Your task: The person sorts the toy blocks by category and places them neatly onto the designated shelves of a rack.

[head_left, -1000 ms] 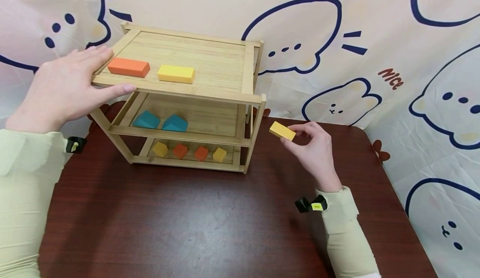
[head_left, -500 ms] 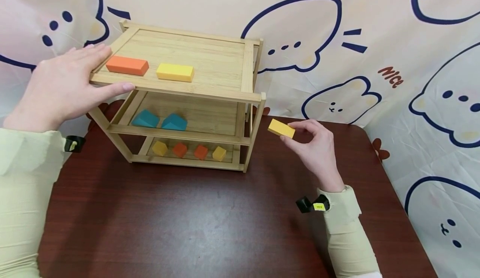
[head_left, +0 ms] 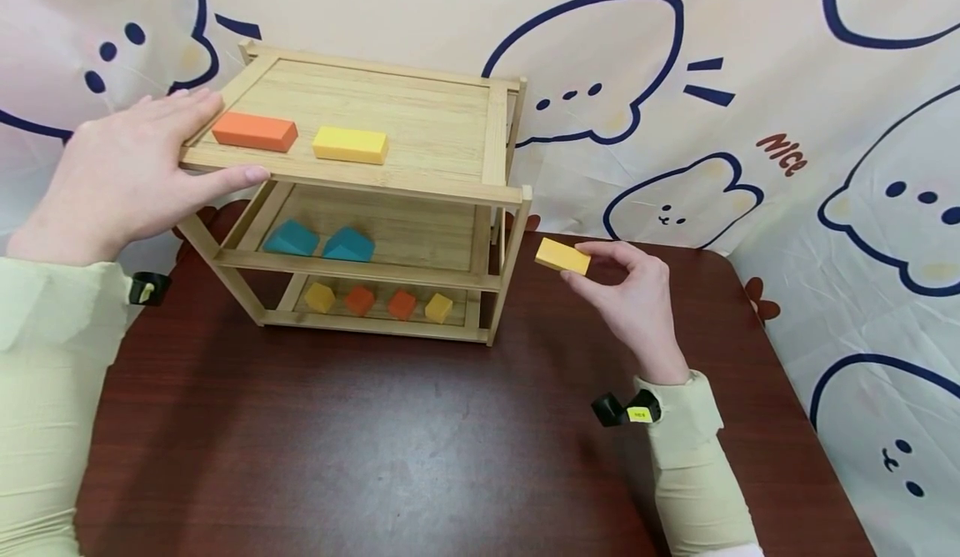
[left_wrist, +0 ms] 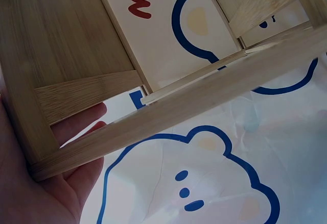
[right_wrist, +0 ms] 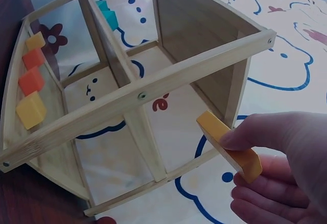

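Note:
My left hand (head_left: 127,178) rests at the left front corner of a three-tier wooden shelf (head_left: 420,115), its thumb along the front edge and its fingers fairly straight along the side. In the left wrist view, its fingertips show past the shelf's side rail (left_wrist: 153,114). To the right of the shelf, my right hand (head_left: 633,311) pinches a yellow rectangular block (head_left: 562,256) between thumb and fingers, above the table and apart from the shelf. An orange block (head_left: 255,132) and another yellow block (head_left: 350,145) lie on the top tier near its front edge.
Two teal angular blocks (head_left: 291,238) sit on the middle tier. Several small yellow and orange cubes (head_left: 360,300) stand in a row on the bottom tier. The shelf stands on a dark brown table (head_left: 420,440), with a cartoon-printed cloth (head_left: 585,182) behind and at the right.
Both hands keep their places, and the right hand still holds the yellow block beside the shelf. The head view has shifted very slightly since the first frame.

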`<state>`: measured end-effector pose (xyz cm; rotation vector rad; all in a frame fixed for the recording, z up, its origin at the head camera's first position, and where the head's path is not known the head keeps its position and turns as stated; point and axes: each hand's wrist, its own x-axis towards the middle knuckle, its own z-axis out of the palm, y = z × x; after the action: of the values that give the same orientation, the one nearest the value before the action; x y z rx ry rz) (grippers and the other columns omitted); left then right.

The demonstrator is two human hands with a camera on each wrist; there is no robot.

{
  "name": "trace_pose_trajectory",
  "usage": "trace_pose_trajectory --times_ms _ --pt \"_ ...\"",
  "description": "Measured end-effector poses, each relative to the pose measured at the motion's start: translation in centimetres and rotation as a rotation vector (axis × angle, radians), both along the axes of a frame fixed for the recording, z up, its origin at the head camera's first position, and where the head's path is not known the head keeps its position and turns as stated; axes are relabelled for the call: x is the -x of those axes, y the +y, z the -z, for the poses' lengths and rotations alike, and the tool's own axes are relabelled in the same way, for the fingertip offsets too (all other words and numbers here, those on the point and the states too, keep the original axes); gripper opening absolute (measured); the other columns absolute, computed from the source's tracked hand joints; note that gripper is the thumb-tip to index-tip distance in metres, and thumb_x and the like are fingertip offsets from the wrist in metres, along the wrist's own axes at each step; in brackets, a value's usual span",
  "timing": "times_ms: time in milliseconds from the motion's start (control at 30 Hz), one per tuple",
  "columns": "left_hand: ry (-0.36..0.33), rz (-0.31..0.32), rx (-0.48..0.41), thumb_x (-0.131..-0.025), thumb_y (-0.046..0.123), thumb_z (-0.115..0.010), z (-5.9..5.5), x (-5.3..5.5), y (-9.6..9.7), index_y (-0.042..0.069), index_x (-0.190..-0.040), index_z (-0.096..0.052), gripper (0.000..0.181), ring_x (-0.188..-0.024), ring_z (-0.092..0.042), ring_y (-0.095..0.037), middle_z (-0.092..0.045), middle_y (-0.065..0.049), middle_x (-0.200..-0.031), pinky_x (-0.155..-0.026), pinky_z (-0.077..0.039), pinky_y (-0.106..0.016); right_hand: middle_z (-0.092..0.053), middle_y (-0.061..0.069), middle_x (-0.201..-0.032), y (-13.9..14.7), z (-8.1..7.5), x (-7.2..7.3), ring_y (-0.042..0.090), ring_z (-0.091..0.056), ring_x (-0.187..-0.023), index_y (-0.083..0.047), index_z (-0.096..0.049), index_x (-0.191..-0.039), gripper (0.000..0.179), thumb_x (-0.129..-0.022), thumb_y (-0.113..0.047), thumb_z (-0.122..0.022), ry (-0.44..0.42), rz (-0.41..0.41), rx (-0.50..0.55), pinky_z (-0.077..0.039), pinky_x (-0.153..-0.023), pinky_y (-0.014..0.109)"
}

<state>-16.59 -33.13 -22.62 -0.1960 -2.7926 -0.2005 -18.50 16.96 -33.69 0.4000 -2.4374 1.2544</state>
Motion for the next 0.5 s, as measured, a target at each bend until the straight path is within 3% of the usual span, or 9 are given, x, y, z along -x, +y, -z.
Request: trace_pose_trajectory --times_ms 500 --pt "0.005 0.002 -0.004 -0.089 0.063 -0.064 0.0 0.0 0.0 0.013 -0.160 -0.034 0.092 -0.132 -0.042 -0.054 -0.034 -0.016 -0.160 -0.092 -0.036 -0.073 -0.073 -0.007 -0.107 -0.3 -2.2 -1.8 0.010 -0.064 -0.096 -0.017 -0.080 -0.111 0.034 -0.080 -0.027 -0.090 0.026 -0.013 0.026 -0.052 -0.079 0.029"
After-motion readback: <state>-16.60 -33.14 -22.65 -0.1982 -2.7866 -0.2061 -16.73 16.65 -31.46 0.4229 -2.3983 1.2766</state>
